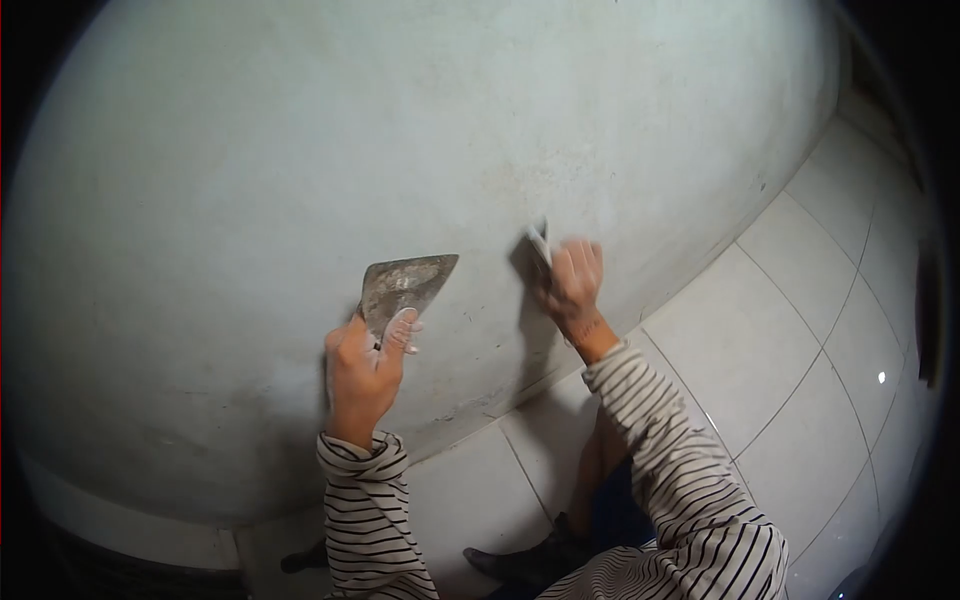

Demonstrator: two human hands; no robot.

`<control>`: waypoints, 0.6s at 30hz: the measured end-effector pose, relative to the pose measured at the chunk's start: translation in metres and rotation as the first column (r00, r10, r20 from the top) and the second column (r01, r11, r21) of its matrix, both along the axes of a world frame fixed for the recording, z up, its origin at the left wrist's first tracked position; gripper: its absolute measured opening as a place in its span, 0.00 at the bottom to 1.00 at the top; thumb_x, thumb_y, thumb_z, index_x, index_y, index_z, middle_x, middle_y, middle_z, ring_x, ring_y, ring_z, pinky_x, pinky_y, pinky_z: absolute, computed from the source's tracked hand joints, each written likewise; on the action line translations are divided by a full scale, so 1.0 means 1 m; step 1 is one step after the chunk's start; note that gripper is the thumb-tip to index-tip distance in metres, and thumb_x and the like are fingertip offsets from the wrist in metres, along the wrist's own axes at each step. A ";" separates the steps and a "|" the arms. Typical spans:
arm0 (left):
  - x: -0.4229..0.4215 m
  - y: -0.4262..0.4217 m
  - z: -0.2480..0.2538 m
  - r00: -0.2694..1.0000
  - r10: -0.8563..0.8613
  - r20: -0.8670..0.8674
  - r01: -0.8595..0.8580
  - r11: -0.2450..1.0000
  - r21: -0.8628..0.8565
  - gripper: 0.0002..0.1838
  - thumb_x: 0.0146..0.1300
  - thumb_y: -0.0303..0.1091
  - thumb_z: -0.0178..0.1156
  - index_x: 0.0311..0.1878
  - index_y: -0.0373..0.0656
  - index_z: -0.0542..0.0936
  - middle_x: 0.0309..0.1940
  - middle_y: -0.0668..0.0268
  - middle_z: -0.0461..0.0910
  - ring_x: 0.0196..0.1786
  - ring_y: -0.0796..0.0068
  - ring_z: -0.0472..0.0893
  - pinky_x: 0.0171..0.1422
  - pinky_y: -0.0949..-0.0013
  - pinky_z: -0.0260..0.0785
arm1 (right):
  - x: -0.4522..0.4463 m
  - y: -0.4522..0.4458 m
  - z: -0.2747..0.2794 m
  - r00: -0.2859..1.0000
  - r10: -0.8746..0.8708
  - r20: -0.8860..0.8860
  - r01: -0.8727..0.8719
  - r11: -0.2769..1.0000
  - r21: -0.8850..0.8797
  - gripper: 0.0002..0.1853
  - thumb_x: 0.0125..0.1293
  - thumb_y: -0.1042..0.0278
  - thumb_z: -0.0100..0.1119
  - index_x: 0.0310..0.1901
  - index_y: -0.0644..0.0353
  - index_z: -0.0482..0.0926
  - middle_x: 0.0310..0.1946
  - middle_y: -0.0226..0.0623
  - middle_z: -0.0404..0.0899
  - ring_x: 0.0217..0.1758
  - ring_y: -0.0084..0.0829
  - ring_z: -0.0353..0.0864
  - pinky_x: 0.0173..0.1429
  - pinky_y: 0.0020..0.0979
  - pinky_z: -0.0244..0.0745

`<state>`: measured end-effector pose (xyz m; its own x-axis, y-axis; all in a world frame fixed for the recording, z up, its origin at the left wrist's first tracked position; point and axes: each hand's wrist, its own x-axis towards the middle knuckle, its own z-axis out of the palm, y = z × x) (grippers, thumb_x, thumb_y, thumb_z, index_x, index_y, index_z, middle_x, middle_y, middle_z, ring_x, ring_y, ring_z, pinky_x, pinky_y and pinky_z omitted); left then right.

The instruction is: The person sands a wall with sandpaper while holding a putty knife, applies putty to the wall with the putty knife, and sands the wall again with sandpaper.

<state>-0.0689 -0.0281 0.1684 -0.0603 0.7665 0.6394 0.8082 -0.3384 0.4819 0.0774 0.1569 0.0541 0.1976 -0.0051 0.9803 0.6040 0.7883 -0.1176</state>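
Note:
My left hand (368, 375) is closed round the handle end of a wide, stained metal scraper (405, 285), its blade tilted up and to the right in front of the wall. White powder coats the fingertips. To the right, my right hand (575, 280) grips a thin, pale flat tool (539, 245), held edge-on against the wall and slightly blurred. The pale grey-green wall (300, 150) has faint scuffs and a patchy area just above my right hand.
Light floor tiles (770, 330) with dark joints run along the wall's foot, at the right and below. A dark shoe (515, 560) and part of my leg show at the bottom. Dark objects stand at the far right edge.

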 end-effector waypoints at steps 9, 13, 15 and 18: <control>0.008 0.013 0.014 0.999 0.035 -0.002 -0.035 0.991 -0.125 0.14 0.65 0.35 0.55 0.44 0.32 0.74 0.23 0.61 0.80 0.20 0.78 0.75 0.26 0.74 0.68 | 0.004 -0.011 0.077 0.987 0.134 -0.087 -0.134 0.991 0.005 0.14 0.37 0.66 0.62 0.23 0.55 0.65 0.20 0.32 0.61 0.23 0.33 0.62 0.32 0.35 0.54; -0.002 0.013 0.015 1.000 -0.006 0.020 0.009 0.985 -0.175 0.13 0.66 0.34 0.55 0.41 0.30 0.75 0.22 0.62 0.79 0.20 0.82 0.72 0.25 0.77 0.67 | -0.010 0.000 -0.016 0.995 -0.009 -0.101 0.002 0.997 -0.073 0.13 0.38 0.65 0.62 0.24 0.55 0.67 0.19 0.33 0.62 0.23 0.33 0.62 0.32 0.33 0.52; -0.002 0.012 0.018 0.999 -0.011 0.039 0.019 0.979 -0.202 0.13 0.66 0.34 0.55 0.41 0.30 0.75 0.23 0.62 0.79 0.20 0.82 0.72 0.25 0.77 0.67 | -0.006 0.003 0.000 0.996 -0.008 -0.090 0.000 0.997 -0.081 0.11 0.38 0.67 0.61 0.24 0.56 0.68 0.20 0.34 0.62 0.23 0.34 0.62 0.32 0.33 0.51; -0.001 0.010 0.016 0.999 0.015 0.036 -0.005 0.965 -0.263 0.12 0.66 0.34 0.54 0.41 0.31 0.75 0.23 0.62 0.79 0.21 0.82 0.73 0.25 0.77 0.67 | 0.003 -0.004 0.099 0.993 0.054 -0.106 -0.059 0.997 -0.044 0.14 0.38 0.67 0.62 0.26 0.53 0.66 0.24 0.33 0.63 0.28 0.35 0.63 0.36 0.35 0.55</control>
